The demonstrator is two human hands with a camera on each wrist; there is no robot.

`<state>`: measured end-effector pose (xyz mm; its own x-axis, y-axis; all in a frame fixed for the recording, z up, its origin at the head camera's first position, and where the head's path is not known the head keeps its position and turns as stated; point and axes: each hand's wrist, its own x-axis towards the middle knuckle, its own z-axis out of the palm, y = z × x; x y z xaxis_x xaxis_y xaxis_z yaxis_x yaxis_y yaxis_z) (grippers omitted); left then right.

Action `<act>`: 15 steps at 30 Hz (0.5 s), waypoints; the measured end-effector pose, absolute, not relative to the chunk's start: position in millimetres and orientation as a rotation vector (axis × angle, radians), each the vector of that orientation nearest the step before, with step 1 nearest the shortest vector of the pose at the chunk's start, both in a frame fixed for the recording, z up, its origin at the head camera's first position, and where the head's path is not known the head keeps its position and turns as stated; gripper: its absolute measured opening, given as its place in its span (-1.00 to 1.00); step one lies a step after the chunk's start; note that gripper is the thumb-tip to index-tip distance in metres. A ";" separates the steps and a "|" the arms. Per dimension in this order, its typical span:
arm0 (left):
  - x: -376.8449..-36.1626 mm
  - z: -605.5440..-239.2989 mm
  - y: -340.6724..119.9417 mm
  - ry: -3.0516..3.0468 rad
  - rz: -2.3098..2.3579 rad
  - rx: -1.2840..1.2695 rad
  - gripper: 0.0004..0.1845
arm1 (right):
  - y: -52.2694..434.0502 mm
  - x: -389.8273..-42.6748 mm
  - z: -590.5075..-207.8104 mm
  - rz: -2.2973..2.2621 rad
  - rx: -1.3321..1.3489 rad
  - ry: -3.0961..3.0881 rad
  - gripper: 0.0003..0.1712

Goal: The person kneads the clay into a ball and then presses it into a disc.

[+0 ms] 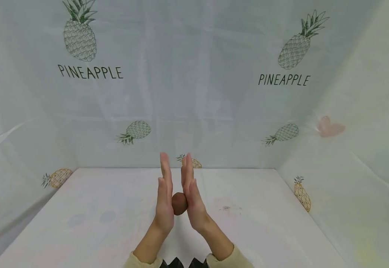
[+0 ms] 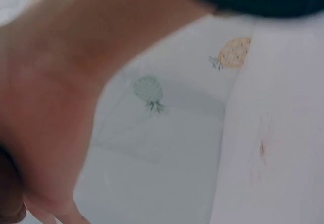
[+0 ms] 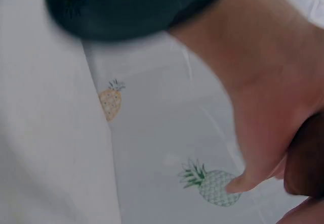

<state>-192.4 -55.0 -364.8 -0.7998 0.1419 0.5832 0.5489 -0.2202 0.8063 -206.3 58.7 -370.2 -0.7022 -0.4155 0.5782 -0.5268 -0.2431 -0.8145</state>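
- Head view: in the lower middle of the frame the left hand [image 1: 165, 203] and the right hand [image 1: 191, 197] stand upright, palms facing each other, with a brown lump [image 1: 179, 203] pressed between them. The fingers of both hands are straight and point up; they do not curl round the lump, which is held by palm pressure alone. The lump looks like a rounded ball, raised above the white surface [image 1: 114, 216] and not touching it. As a judgement, the shaping is partway: the lump already reads as round, but it sits between the palms and has not been set down.
- Head view, surroundings: a pale cloth backdrop [image 1: 194, 74] printed with pineapples and the word PINEAPPLE fills the top and sides of the frame. A faint stain [image 1: 227, 208] marks the surface just right of the hands.
- Left wrist view: the left hand fills the left side, blurred; a dark sliver of the lump [image 2: 9, 204] shows at the lower left corner, against the palm.
- Right wrist view: the right hand takes the upper right, with the lump [image 3: 306, 158] at the right edge, touching the palm. A fingertip [image 3: 238, 183] reaches straight past it.
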 end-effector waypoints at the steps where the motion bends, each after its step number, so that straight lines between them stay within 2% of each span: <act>1: -194.6 -365.3 -56.6 -1.758 -2.099 -0.802 -0.31 | 57.5 -204.1 -369.3 2.139 1.180 -1.875 -0.31; 7: -202.7 -370.5 -62.1 -1.817 -2.026 -0.669 -0.31 | 54.7 -192.4 -362.2 2.243 1.177 -1.841 -0.29; 15: -206.0 -378.3 -54.9 -1.936 -1.841 -0.625 -0.34 | 61.9 -191.8 -353.4 2.360 1.089 -1.725 -0.29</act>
<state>-206.0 -54.9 -378.3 -0.8220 0.0488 0.5673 0.5691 0.0347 0.8216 -191.8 61.9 -353.4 -0.7561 -0.3697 0.5401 -0.4024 -0.3882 -0.8291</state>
